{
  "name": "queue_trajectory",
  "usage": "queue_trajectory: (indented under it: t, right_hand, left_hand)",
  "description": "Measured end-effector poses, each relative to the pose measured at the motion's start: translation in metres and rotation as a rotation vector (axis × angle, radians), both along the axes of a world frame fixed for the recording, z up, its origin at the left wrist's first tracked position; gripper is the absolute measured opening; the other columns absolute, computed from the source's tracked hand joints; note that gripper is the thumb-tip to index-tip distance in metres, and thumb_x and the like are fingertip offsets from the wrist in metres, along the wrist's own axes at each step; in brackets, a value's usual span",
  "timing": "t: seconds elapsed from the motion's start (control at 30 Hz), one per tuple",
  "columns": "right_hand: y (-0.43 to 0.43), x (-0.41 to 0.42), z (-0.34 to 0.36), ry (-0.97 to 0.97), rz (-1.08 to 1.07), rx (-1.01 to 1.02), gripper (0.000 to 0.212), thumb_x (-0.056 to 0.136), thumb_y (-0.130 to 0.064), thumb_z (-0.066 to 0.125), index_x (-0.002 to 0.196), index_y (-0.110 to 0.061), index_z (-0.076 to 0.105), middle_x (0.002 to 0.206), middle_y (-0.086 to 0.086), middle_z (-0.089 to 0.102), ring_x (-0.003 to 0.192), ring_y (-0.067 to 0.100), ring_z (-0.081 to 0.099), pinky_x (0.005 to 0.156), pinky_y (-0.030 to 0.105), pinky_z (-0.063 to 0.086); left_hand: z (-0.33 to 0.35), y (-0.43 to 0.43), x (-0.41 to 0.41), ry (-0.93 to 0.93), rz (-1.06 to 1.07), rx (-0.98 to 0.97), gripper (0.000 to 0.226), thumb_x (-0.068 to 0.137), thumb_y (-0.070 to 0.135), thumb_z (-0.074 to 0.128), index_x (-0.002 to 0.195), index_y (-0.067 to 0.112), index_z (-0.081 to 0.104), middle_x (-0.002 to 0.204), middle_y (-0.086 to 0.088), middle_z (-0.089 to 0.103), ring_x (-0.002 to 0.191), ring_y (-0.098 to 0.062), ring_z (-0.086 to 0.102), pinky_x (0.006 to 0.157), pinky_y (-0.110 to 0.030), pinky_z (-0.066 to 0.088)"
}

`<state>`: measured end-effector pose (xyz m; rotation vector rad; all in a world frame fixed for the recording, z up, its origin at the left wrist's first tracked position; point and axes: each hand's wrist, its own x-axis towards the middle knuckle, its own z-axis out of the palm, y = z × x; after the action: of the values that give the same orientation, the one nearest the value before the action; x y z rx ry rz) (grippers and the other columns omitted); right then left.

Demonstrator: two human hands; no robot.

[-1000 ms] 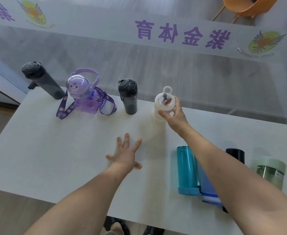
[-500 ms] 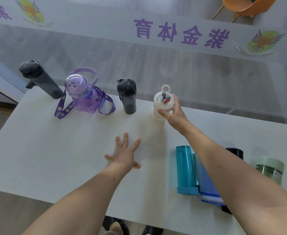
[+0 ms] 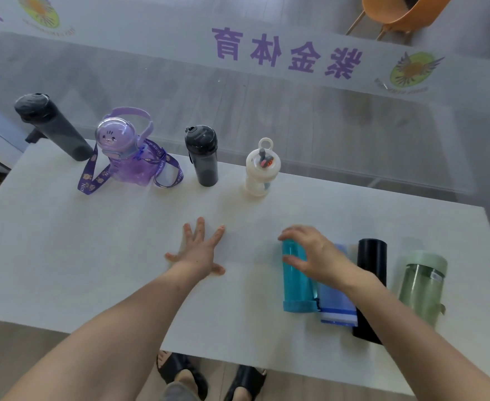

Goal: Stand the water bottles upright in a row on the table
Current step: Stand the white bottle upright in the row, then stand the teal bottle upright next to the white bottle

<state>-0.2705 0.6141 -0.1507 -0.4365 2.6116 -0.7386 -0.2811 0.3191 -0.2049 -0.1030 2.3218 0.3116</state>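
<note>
Left hand [image 3: 199, 253] lay flat on the desk [image 3: 64, 241], fingers spread, holding nothing. Right hand [image 3: 314, 256] curled round the lying teal bottle [image 3: 296, 285]. White bottle [image 3: 262, 172] stood upright near far edge; glass partition [image 3: 325, 125] behind.

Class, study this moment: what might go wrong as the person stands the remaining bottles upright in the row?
1. The right hand curls over only the far end of the lying translucent teal plastic bottle; lifted from there, it may slip or swing.
2. It lies against the pale blue bottle, which might roll once freed.
3. Set down carelessly, it could topple the upright white waisted bottle ending the row.
</note>
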Motion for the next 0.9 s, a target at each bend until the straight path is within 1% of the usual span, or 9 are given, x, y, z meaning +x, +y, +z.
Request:
queue_trajectory:
  t: [0.17,0.23,0.3,0.4,0.5,0.57,0.7,0.77,0.9]
  right_hand:
    - [0.015,0.052,-0.012,-0.047,0.342,0.308,0.087,0.076,-0.077,0.067,0.151,-0.04,0.042,0.174,-0.005,0.008,0.161,0.021,-0.008,0.129,0.041,0.008]
    - [0.016,0.06,-0.018,-0.044,0.388,0.354,0.094,0.074,-0.073,0.072,0.154,-0.038,0.037,0.174,-0.005,-0.007,0.159,0.022,-0.019,0.128,0.044,0.008]
    - [0.015,0.062,-0.022,0.012,0.402,0.353,0.081,0.081,-0.055,0.076,0.152,-0.035,0.042,0.175,-0.002,-0.007,0.158,0.023,-0.021,0.128,0.045,0.022]
    - [0.017,0.059,-0.027,0.046,0.347,0.247,0.065,0.086,-0.046,0.075,0.146,-0.035,0.052,0.175,-0.003,0.006,0.16,0.02,-0.012,0.122,0.04,0.036]
    - [0.015,0.041,-0.021,0.0,0.198,0.027,0.062,0.082,-0.048,0.081,0.139,-0.034,0.06,0.172,-0.003,0.022,0.161,0.019,0.002,0.124,0.037,0.026]
    - [0.014,0.022,-0.007,-0.091,-0.016,-0.149,0.06,0.08,-0.051,0.082,0.135,-0.038,0.063,0.166,-0.003,0.037,0.158,0.02,0.023,0.126,0.039,0.025]
    - [0.017,-0.014,0.013,-0.24,-0.461,-0.53,0.044,0.082,-0.062,0.069,0.121,-0.043,0.067,0.122,-0.012,0.072,0.117,0.01,0.065,0.107,0.039,0.052]
    - [0.02,-0.025,0.014,-0.315,-0.606,-0.672,0.031,0.091,-0.054,0.066,0.117,-0.037,0.068,0.114,-0.009,0.074,0.115,0.014,0.067,0.101,0.042,0.056]
    - [0.021,-0.034,0.015,-0.388,-0.733,-0.74,0.026,0.104,-0.047,0.057,0.121,-0.03,0.065,0.127,0.003,0.067,0.124,0.027,0.062,0.097,0.047,0.058]
  left_hand:
    - [-0.003,0.021,0.013,0.019,-0.029,0.037,0.1,0.089,0.056,0.074,0.157,0.06,0.001,0.166,0.008,-0.035,0.153,-0.03,-0.031,0.104,-0.086,0.02]
    - [-0.008,0.03,0.021,0.018,-0.054,0.032,0.104,0.083,0.064,0.074,0.156,0.063,0.0,0.165,0.009,-0.037,0.152,-0.032,-0.033,0.104,-0.086,0.019]
    - [-0.012,0.033,0.024,0.019,-0.084,-0.005,0.112,0.08,0.064,0.077,0.154,0.064,-0.007,0.163,0.008,-0.04,0.151,-0.034,-0.034,0.104,-0.086,0.02]
    - [-0.015,0.032,0.022,0.022,-0.097,-0.033,0.116,0.08,0.061,0.08,0.153,0.065,-0.011,0.163,0.007,-0.041,0.151,-0.035,-0.035,0.103,-0.086,0.021]
    - [-0.015,0.032,0.022,0.013,-0.089,-0.03,0.117,0.08,0.059,0.081,0.153,0.065,-0.01,0.162,0.008,-0.042,0.151,-0.034,-0.035,0.104,-0.086,0.019]
    - [-0.015,0.032,0.022,0.012,-0.086,-0.02,0.117,0.08,0.058,0.081,0.152,0.066,-0.01,0.162,0.009,-0.042,0.15,-0.034,-0.036,0.104,-0.087,0.018]
    - [-0.017,0.031,0.022,0.015,-0.08,-0.022,0.116,0.079,0.059,0.081,0.151,0.067,-0.009,0.162,0.01,-0.042,0.15,-0.032,-0.036,0.103,-0.086,0.019]
    - [-0.019,0.031,0.022,0.019,-0.083,-0.028,0.116,0.079,0.059,0.081,0.151,0.068,-0.01,0.162,0.01,-0.042,0.15,-0.032,-0.036,0.103,-0.086,0.02]
    - [-0.023,0.031,0.022,0.025,-0.082,-0.02,0.117,0.077,0.06,0.082,0.15,0.069,-0.008,0.162,0.01,-0.042,0.15,-0.033,-0.036,0.101,-0.087,0.02]
